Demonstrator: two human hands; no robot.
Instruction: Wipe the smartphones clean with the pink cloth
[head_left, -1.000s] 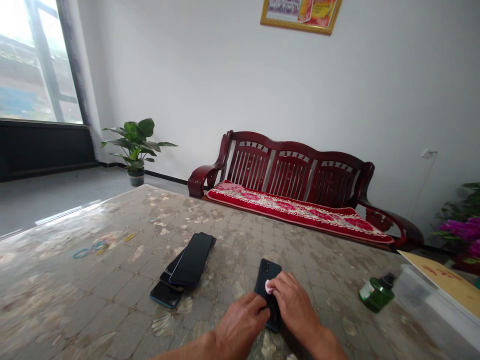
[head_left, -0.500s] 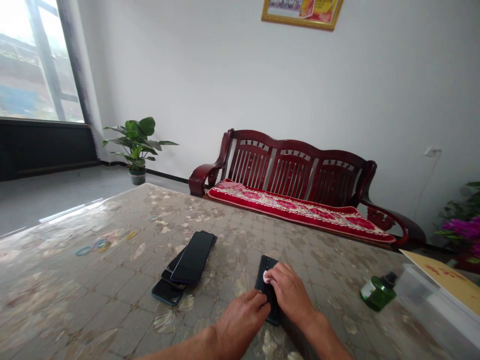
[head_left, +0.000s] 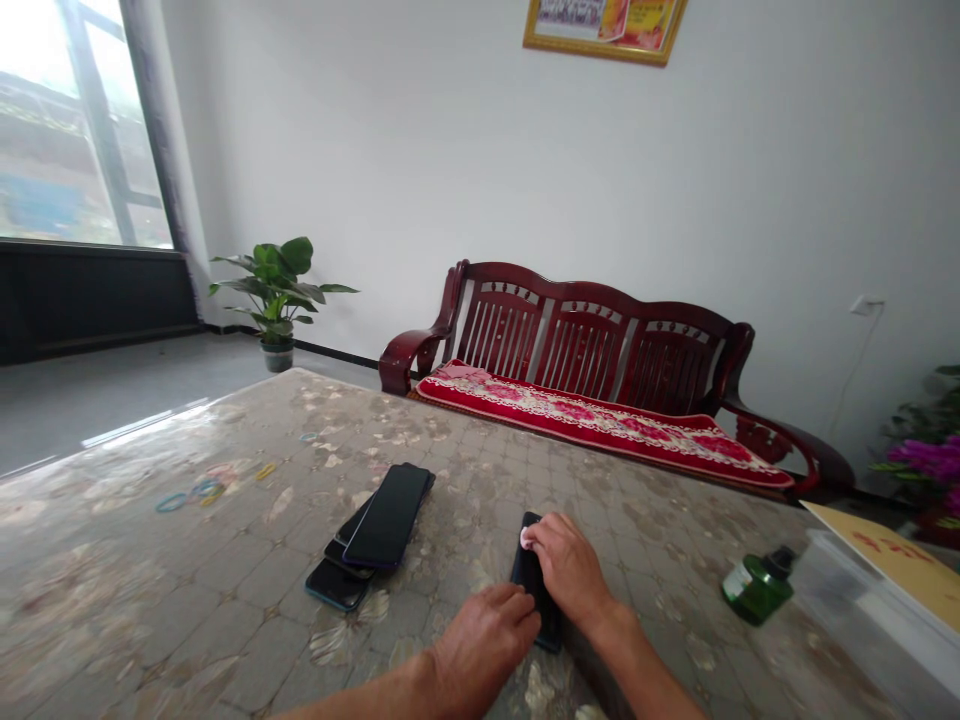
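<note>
A dark phone (head_left: 534, 590) lies flat on the patterned table (head_left: 225, 560). My left hand (head_left: 480, 645) presses on its near end with curled fingers, holding it still. My right hand (head_left: 566, 570) rests on the phone's far half, fingers pinched on a small pale pink wipe (head_left: 527, 538) at the phone's far end. To the left lies a pile of dark phones (head_left: 371, 535), the top one face up and slanted.
A green bottle (head_left: 757, 585) lies on its side at the right, next to a clear plastic box (head_left: 877, 610) with a yellow card on it. Coloured rubber bands (head_left: 199, 490) lie at the table's left. Behind stand a red wooden bench (head_left: 600, 380) and potted plants.
My right hand has slid with the wipe toward the phone's far end, covering more of it. My left hand has stayed on the near end.
</note>
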